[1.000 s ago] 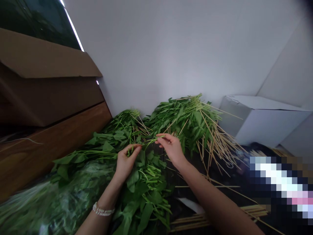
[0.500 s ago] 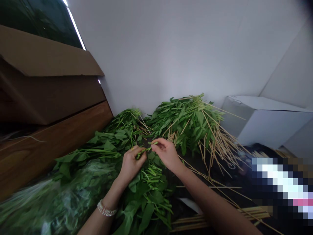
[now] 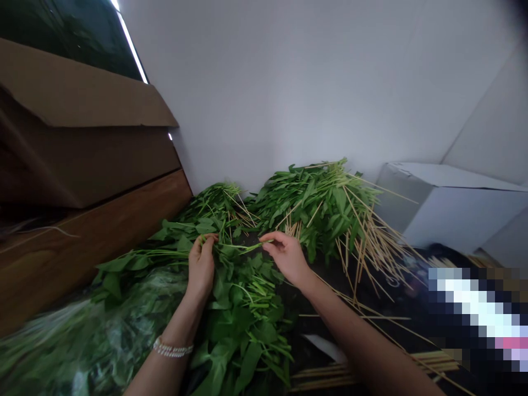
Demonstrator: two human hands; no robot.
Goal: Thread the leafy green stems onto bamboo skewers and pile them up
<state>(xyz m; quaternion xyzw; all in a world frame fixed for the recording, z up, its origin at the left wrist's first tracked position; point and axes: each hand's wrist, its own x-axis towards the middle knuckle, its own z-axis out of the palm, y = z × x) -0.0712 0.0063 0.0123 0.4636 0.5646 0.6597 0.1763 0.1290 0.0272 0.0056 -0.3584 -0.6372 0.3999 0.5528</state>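
My right hand (image 3: pixel 291 258) pinches one end of a thin leafy green stem (image 3: pixel 241 247) between thumb and fingertips. The stem runs leftward, and its leaves hang over the greens beneath. My left hand (image 3: pixel 202 267), with a beaded bracelet at the wrist, is closed in a pinch on a green stem at its fingertips; whether it is the same stem is hard to make out. Below and between both hands lies a pile of leafy greens (image 3: pixel 251 324) with cut stem ends showing.
Bundles of greens with thin wooden sticks (image 3: pixel 371 236) lean by the wall. A plastic bag of greens (image 3: pixel 136 319) lies at left, below a cardboard box (image 3: pixel 94 110). A white box (image 3: pixel 457 209) stands at right. More sticks (image 3: pixel 322 377) lie in front.
My hands were close together on the stem; now my left hand has moved left and slightly up, away from my right. The right hand has barely shifted.
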